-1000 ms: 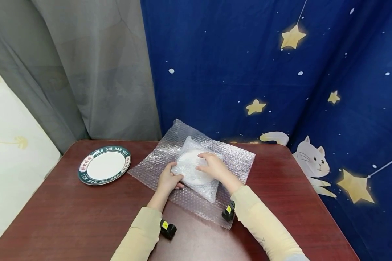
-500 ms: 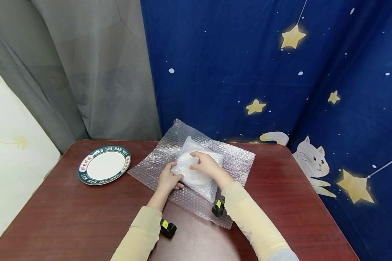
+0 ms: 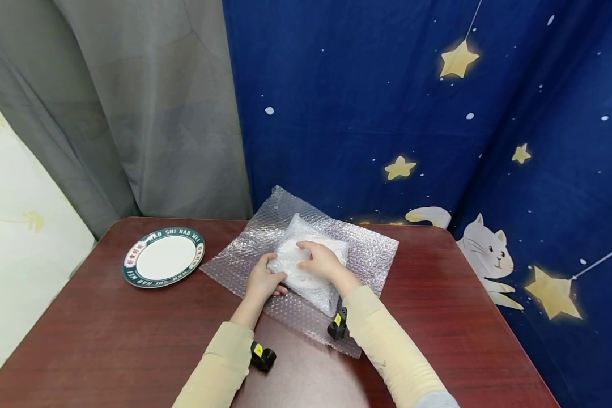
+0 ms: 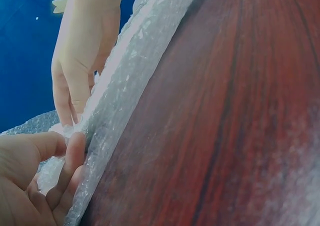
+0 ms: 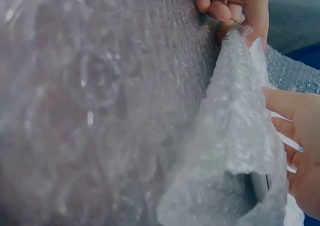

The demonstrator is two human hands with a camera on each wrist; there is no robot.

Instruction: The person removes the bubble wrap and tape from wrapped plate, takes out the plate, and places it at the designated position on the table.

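A round white plate wrapped in bubble wrap point(image 3: 306, 279) lies on a larger spread sheet of bubble wrap point(image 3: 373, 248). My left hand point(image 3: 261, 283) pinches its left edge, thumb on top and fingers beneath; the left wrist view shows those fingers at the fold. On the upper face rests my right hand point(image 3: 322, 262), fingers pointing left and down and fingertips touching the wrap. Seen from the right wrist, one end of the wrapping gapes in an opening point(image 5: 245, 188), with a pale edge inside.
To the left, an unwrapped plate point(image 3: 165, 258) with a dark green lettered rim lies on the reddish wooden table point(image 3: 107, 334). Behind the table hang a grey curtain point(image 3: 183, 113) and a blue star-patterned curtain point(image 3: 347, 113).
My right hand has moved a little to the left across the top of the wrapped plate, its forearm following. My left hand keeps its hold at the left edge.
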